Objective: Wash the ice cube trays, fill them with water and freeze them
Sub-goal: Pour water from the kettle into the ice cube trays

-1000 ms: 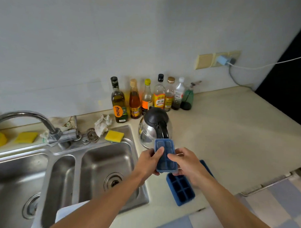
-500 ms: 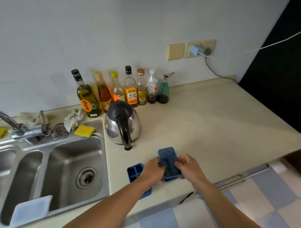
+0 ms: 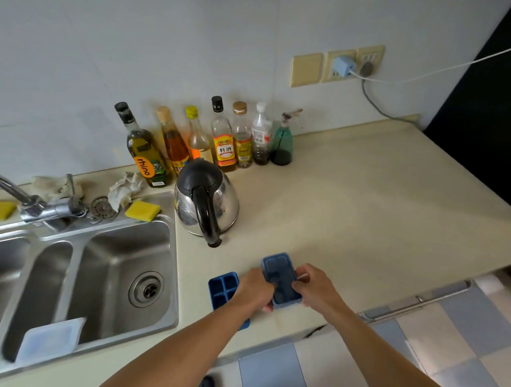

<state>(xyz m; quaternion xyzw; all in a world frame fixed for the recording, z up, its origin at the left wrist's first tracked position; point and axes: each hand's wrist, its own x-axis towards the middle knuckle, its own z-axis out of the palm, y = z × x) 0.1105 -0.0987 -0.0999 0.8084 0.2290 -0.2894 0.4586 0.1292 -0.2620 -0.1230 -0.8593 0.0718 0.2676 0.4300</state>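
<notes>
Near the counter edge [image 3: 360, 301], left hand [image 3: 255, 289] and right hand [image 3: 316, 285] grip the tray [image 3: 277, 269], lengthwise apparently wallward.

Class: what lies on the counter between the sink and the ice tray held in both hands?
In the head view, a second blue ice tray, uncovered, lies there, partly hidden by the left hand.
</notes>
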